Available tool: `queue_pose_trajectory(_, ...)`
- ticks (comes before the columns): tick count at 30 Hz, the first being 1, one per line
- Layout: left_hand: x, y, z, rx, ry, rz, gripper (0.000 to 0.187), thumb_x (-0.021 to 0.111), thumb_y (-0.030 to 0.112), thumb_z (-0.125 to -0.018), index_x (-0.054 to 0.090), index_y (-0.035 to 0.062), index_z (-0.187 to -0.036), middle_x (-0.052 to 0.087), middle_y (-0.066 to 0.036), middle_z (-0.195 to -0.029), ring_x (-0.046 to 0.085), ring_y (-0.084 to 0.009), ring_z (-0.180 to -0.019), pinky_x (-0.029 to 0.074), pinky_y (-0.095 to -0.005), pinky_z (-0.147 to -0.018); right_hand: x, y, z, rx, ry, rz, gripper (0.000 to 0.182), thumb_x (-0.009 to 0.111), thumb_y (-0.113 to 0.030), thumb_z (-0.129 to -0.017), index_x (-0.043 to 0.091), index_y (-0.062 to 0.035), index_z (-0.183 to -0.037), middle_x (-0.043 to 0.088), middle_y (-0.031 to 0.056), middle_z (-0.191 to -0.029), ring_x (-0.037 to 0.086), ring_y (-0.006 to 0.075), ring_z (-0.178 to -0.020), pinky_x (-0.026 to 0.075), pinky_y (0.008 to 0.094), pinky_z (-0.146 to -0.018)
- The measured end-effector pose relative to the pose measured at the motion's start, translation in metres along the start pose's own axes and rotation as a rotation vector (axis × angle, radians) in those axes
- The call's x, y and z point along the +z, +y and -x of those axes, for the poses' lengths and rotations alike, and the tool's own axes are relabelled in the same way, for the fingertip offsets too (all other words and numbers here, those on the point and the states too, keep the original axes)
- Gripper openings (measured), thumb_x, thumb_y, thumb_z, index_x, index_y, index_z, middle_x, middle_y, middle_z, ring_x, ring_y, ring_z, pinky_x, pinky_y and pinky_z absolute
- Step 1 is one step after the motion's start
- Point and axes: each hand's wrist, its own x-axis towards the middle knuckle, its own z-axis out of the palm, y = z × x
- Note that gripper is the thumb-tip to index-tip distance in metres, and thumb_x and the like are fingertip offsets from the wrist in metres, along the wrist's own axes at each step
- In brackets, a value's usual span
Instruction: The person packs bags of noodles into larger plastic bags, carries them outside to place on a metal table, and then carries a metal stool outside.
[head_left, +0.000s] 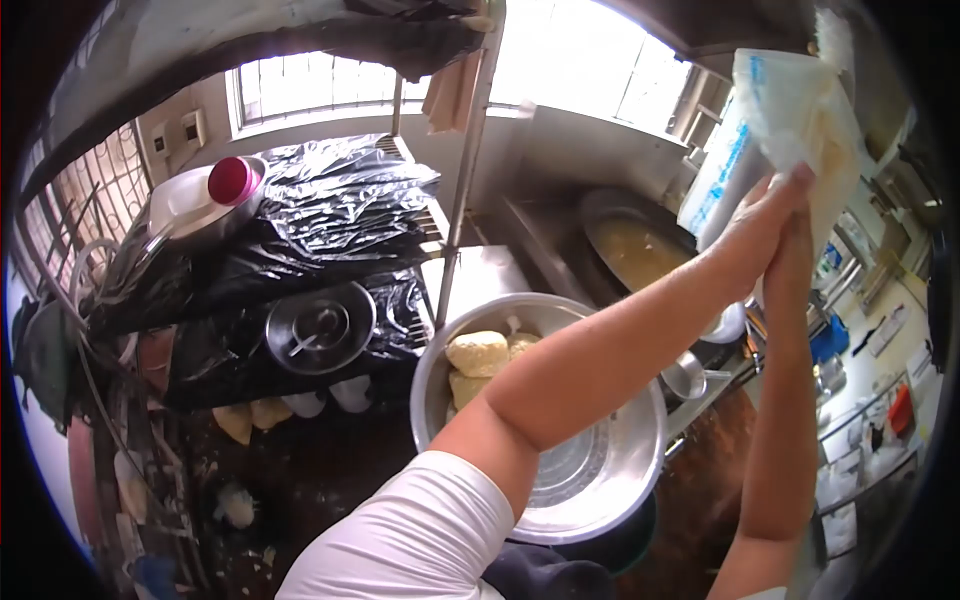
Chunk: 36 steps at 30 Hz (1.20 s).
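My left hand (755, 225) reaches up to the right, its fingers closed at the lower part of a translucent plastic bag (840, 120) with blue print. Close against it, my right hand (795, 235) also grips the bag; its fingers are partly hidden. Below my left forearm stands a wide metal basin (640, 455). Pale, dough-like lumps (477, 350) lie in its far left side, some of them covered by my arm.
Behind the basin is a dark pan (640, 250) of yellowish liquid. A small metal pot (686, 376) stands right of the basin. On the left, black plastic sheeting (330, 200) covers shelves holding a white tub (185, 205), a pink cup (232, 181) and a metal bowl (320, 328).
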Motion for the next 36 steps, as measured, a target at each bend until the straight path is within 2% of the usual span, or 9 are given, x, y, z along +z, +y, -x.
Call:
queue_pose_trajectory(8, -0.046, 0.017, -0.022, -0.036, 0.124, -0.495, 0.029, 0.053, 0.028, -0.087, 0.058, 0.0039, -0.102, 0.066, -0.007, -0.095, 0.064, -0.0174, -0.085, 0.050, -0.0305, -0.072, -0.063, 0.001, -0.058, 0.163, 0.438, -0.394, 0.032, 0.048, -0.027, -0.093, 0.056, 0.0006, -0.109, 0.062, 0.0060, -0.097, 0.057, 0.0139, -0.089, 0.044, 0.0243, -0.078)
queue_pose_trajectory(13, -0.065, 0.032, -0.001, -0.110, 0.290, -0.613, 0.030, 0.057, 0.029, -0.084, 0.059, 0.0050, -0.101, 0.065, -0.009, -0.091, 0.063, -0.0169, -0.082, 0.049, -0.0290, -0.070, -0.090, 0.014, -0.044, -0.005, 0.247, 0.486, 0.036, 0.053, -0.011, -0.082, 0.052, -0.0079, -0.118, 0.063, 0.0117, -0.101, 0.061, 0.0174, -0.087, 0.047, 0.0296, -0.078)
queue_pose_trajectory(16, -0.080, 0.025, 0.033, -0.192, 0.344, -0.683, 0.031, 0.064, 0.032, -0.081, 0.059, 0.0047, -0.095, 0.063, -0.006, -0.081, 0.062, -0.0164, -0.076, 0.050, -0.0279, -0.064, -0.087, 0.033, 0.008, -0.036, 0.021, 0.731, 0.043, 0.052, -0.016, -0.084, 0.047, -0.0060, -0.126, 0.060, 0.0117, -0.108, 0.061, 0.0175, -0.087, 0.049, 0.0306, -0.074)
queue_pose_trajectory(19, -0.104, -0.013, 0.105, -0.733, 0.237, -0.294, 0.034, 0.064, 0.038, -0.083, 0.061, 0.0052, -0.092, 0.062, -0.006, -0.073, 0.061, -0.0170, -0.062, 0.051, -0.0303, -0.052, -0.047, -0.011, 0.116, 0.600, -0.819, 0.283, 0.024, 0.051, -0.023, -0.084, 0.068, -0.0060, -0.085, 0.065, 0.0120, -0.076, 0.062, 0.0183, -0.071, 0.049, 0.0319, -0.068)
queue_pose_trajectory(20, -0.105, -0.022, 0.125, -0.788, 0.235, -0.136, 0.036, 0.059, 0.038, -0.086, 0.060, 0.0042, -0.098, 0.063, -0.008, -0.079, 0.063, -0.0197, -0.067, 0.052, -0.0336, -0.058, -0.043, -0.009, 0.143, 0.356, -1.095, -0.114, 0.023, 0.052, -0.023, -0.084, 0.068, -0.0076, -0.078, 0.065, 0.0116, -0.076, 0.061, 0.0196, -0.065, 0.049, 0.0316, -0.065)
queue_pose_trajectory(23, -0.128, -0.054, 0.186, -0.882, 0.033, 0.238, 0.058, 0.056, 0.047, -0.085, 0.052, -0.0022, -0.115, 0.058, -0.016, -0.107, 0.059, -0.0265, -0.093, 0.046, -0.0395, -0.083, -0.037, -0.010, 0.186, 0.505, -1.729, 0.105, 0.035, 0.059, -0.037, -0.081, 0.062, -0.0049, -0.068, 0.057, 0.0103, -0.060, 0.055, 0.0214, -0.055, 0.042, 0.0336, -0.054)
queue_pose_trajectory(25, -0.147, -0.054, 0.210, -1.102, 0.064, 0.762, 0.089, 0.048, 0.068, -0.078, 0.042, -0.0055, -0.128, 0.041, -0.023, -0.133, 0.045, -0.0345, -0.119, 0.031, -0.0464, -0.102, -0.047, 0.000, 0.203, 0.616, -1.698, 0.066, 0.040, 0.061, -0.042, -0.079, 0.059, -0.0045, -0.066, 0.055, 0.0099, -0.058, 0.052, 0.0224, -0.054, 0.040, 0.0346, -0.053)
queue_pose_trajectory(30, -0.141, -0.037, 0.237, -1.007, 0.159, 0.647, 0.104, 0.041, 0.079, -0.071, 0.034, -0.0031, -0.135, 0.038, -0.021, -0.137, 0.036, -0.0325, -0.128, 0.029, -0.0492, -0.103, -0.073, 0.012, 0.213, 0.622, -1.617, 0.175, 0.035, 0.066, -0.041, -0.074, 0.063, -0.0069, -0.071, 0.059, 0.0106, -0.061, 0.059, 0.0271, -0.065, 0.044, 0.0374, -0.061)
queue_pose_trajectory(36, -0.115, -0.023, 0.247, -1.121, 0.336, 0.112, 0.065, 0.049, 0.043, -0.090, 0.035, -0.0012, -0.135, 0.045, -0.013, -0.131, 0.045, -0.0241, -0.120, 0.031, -0.0399, -0.104, -0.080, 0.045, 0.229, 0.401, -0.948, 0.265, 0.042, 0.067, -0.036, -0.075, 0.062, -0.0052, -0.102, 0.058, 0.0161, -0.107, 0.055, 0.0322, -0.100, 0.043, 0.0376, -0.087)
